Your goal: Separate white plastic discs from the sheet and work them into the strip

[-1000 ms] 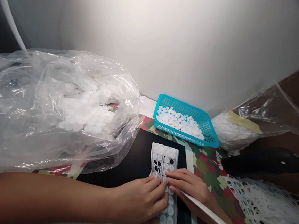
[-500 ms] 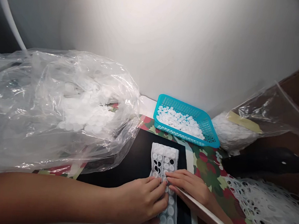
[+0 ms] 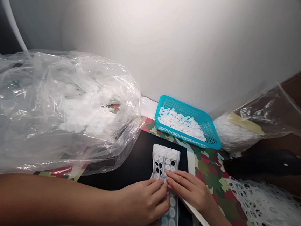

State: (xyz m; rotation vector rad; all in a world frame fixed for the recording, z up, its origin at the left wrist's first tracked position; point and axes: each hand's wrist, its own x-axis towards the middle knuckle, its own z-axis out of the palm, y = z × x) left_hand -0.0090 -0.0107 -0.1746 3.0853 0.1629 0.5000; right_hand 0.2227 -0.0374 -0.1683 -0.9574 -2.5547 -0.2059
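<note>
A white strip (image 3: 166, 162) of punched round discs lies on a black mat (image 3: 135, 166), with several holes showing black. My left hand (image 3: 142, 205) rests on the strip's near half, fingers curled and pressed onto it. My right hand (image 3: 190, 188) lies beside it, fingers stretched flat over the strip's right edge, fingertips meeting those of the left. A thin white band (image 3: 204, 221) crosses over my right wrist.
A turquoise basket (image 3: 212, 130) of loose white discs stands behind the mat. A big clear plastic bag (image 3: 48, 107) of white pieces fills the left. Another clear bag (image 3: 260, 122) sits at right, with a black object (image 3: 267, 165) and punched-out white sheet (image 3: 273, 211) below it.
My right hand has slid slightly up and left along the strip. The left hand has hardly moved.
</note>
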